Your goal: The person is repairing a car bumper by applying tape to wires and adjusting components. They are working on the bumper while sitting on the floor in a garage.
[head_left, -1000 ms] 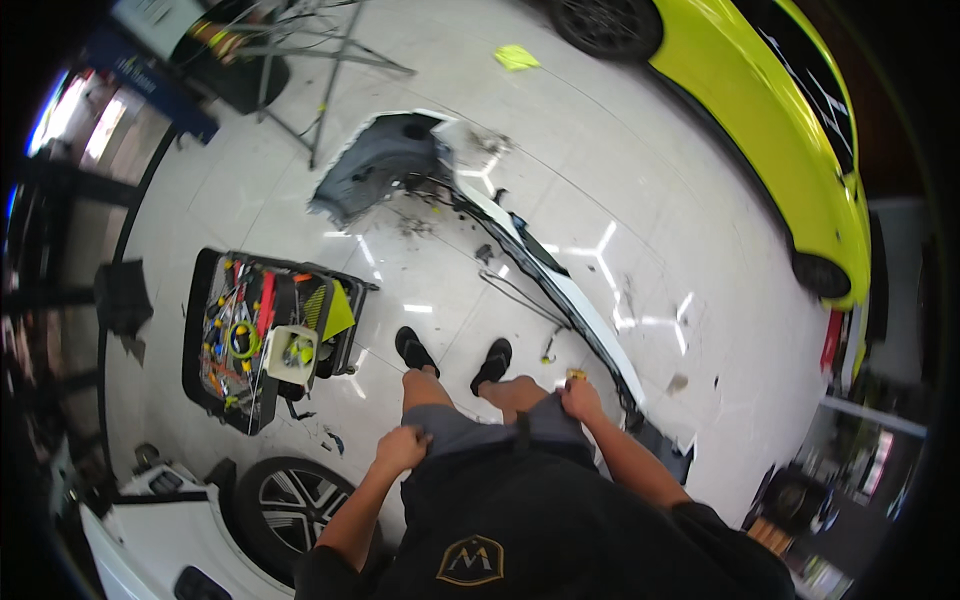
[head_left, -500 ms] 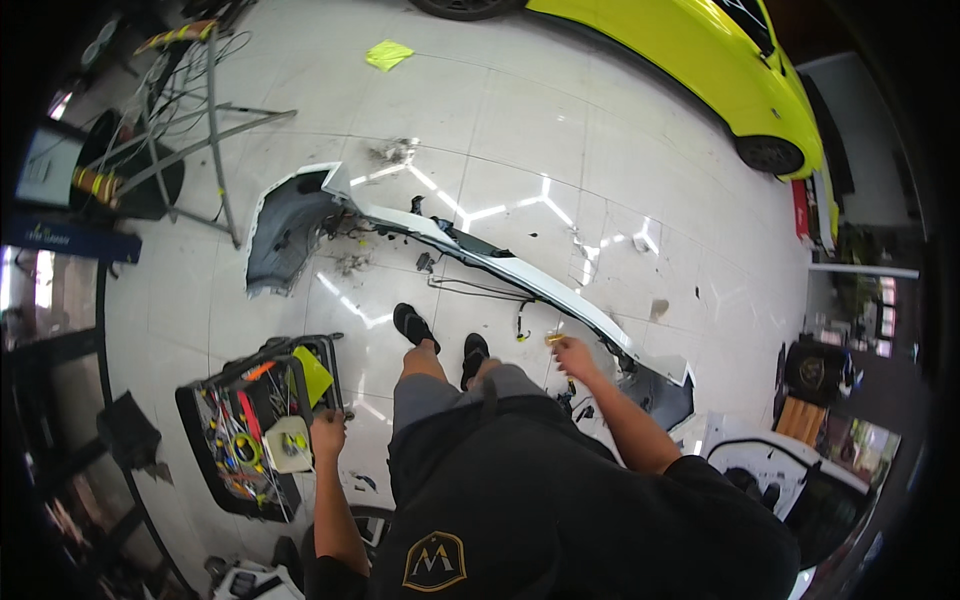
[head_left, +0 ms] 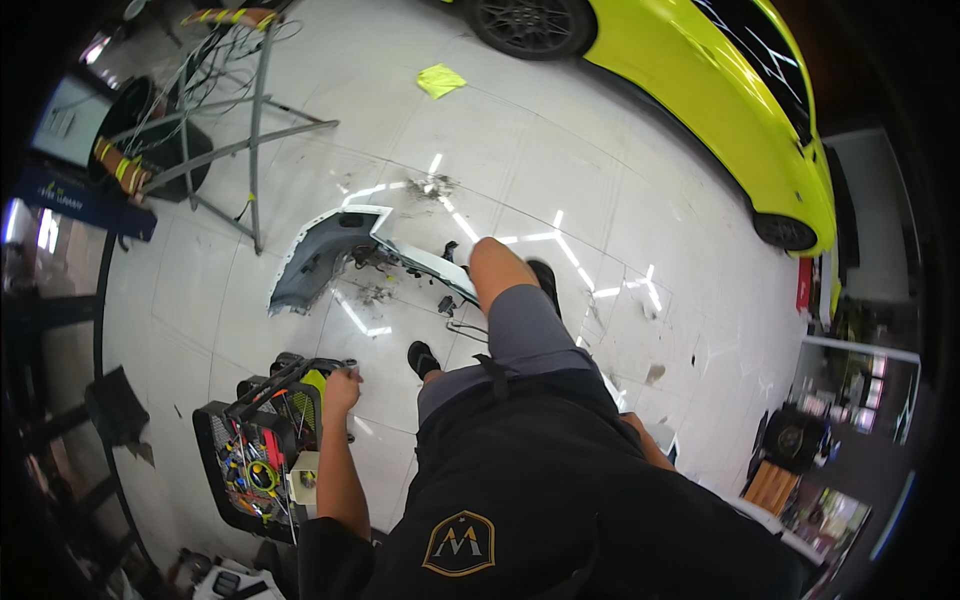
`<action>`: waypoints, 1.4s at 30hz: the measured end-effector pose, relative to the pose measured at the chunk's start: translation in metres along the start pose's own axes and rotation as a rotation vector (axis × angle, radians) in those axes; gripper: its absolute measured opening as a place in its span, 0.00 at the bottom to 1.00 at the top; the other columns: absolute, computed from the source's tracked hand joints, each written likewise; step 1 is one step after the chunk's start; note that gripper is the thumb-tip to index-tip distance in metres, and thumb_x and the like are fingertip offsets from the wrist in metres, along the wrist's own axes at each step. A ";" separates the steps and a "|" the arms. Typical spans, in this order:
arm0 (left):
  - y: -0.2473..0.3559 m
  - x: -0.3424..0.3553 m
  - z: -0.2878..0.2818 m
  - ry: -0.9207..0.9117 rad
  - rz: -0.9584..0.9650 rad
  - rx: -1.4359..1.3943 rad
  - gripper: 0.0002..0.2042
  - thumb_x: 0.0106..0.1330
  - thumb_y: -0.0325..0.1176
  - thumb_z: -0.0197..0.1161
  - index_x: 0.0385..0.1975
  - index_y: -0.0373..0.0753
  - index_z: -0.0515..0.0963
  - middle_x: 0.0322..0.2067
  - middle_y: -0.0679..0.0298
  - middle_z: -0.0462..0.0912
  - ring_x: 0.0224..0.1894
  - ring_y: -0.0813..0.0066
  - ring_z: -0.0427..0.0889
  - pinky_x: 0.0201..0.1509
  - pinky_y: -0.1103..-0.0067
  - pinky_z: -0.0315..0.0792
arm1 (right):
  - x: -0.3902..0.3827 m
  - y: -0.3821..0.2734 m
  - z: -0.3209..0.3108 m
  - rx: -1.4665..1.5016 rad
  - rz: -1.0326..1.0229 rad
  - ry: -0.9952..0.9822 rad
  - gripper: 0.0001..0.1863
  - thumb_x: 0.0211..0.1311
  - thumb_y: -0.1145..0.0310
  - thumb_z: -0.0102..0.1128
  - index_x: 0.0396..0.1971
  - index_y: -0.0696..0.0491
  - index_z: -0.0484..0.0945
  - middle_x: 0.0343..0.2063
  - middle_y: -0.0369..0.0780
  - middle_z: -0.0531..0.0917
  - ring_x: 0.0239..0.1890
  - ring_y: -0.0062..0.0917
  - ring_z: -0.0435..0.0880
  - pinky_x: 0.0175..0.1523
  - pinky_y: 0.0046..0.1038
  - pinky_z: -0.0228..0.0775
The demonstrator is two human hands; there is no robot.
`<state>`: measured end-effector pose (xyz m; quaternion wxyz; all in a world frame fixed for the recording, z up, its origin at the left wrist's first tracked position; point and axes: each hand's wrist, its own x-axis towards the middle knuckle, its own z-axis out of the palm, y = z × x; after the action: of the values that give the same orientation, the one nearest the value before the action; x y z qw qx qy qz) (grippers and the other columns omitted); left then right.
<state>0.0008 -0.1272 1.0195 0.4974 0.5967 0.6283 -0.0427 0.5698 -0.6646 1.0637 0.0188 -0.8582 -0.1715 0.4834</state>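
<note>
Right leg [head_left: 530,322] has risen, left hand [head_left: 343,390] just beside the tool cart [head_left: 209,468], right hand [head_left: 634,424] well apart, grips impossible to tell.

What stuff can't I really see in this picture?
All in the head view:
Right hand: mostly hidden by the black shirt, so I can't see its grip.
Left hand: too small to tell if it holds anything.
White bumper: partly hidden behind the right leg.
Yellow-green car: cut off by the top edge.
Small tools: too jumbled to name.

The left hand [head_left: 343,388] curls on an outstretched arm [head_left: 341,470], the right hand [head_left: 632,423] partly hidden by the torso [head_left: 540,460]
</note>
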 end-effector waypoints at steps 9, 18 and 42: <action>-0.058 -0.036 0.150 0.121 -0.191 0.394 0.20 0.73 0.47 0.56 0.43 0.33 0.83 0.35 0.46 0.87 0.42 0.44 0.86 0.53 0.58 0.80 | 0.330 -0.505 -0.313 -0.785 -0.456 0.064 0.20 0.68 0.55 0.59 0.40 0.59 0.83 0.34 0.51 0.88 0.38 0.41 0.89 0.43 0.46 0.81; 0.221 -0.131 0.491 -0.023 -0.740 -0.567 0.23 0.70 0.52 0.60 0.55 0.42 0.79 0.35 0.52 0.88 0.36 0.56 0.88 0.41 0.58 0.81 | 0.404 -0.894 -0.327 -1.601 -1.245 -0.147 0.18 0.71 0.57 0.55 0.40 0.58 0.83 0.37 0.51 0.88 0.41 0.45 0.89 0.46 0.45 0.81; 0.548 0.200 0.844 1.558 -0.503 -2.391 0.11 0.75 0.27 0.56 0.52 0.35 0.81 0.43 0.57 0.88 0.43 0.70 0.88 0.49 0.74 0.80 | 0.513 -0.225 0.074 -2.778 -1.643 -0.997 0.18 0.68 0.59 0.55 0.51 0.55 0.77 0.35 0.55 0.86 0.43 0.52 0.87 0.50 0.51 0.79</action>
<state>0.9604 -0.3758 0.7569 0.2067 -0.4203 0.4796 0.7421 0.6889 -0.3023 0.6464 0.5199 -0.3105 0.7945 -0.0455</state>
